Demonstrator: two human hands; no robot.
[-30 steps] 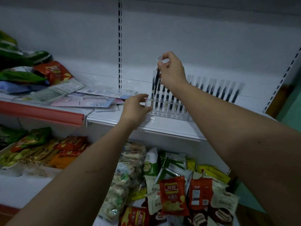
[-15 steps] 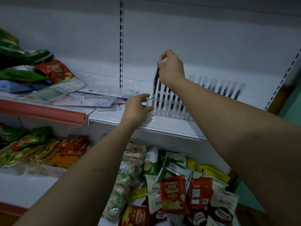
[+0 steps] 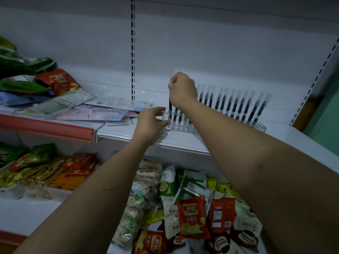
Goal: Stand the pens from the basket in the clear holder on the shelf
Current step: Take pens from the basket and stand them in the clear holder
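Hands reach forward and up to the white shelf (image 3: 183, 142), both forearms stretched out from the lower corners of the view. The right hand (image 3: 183, 88) is raised, knuckles toward the camera, fingers curled and pinching the clear top end of a pen (image 3: 170, 107). That pen stands upright, long axis vertical, dark tip down in the left end of the clear holder (image 3: 216, 126). The left hand (image 3: 152, 121), at 8 o'clock from the right, grips the holder's left end between thumb and curled fingers. More pens (image 3: 238, 107) stand in the holder toward 3 o'clock, leaning slightly right. Snack packets (image 3: 192, 217) lie on the shelf below.
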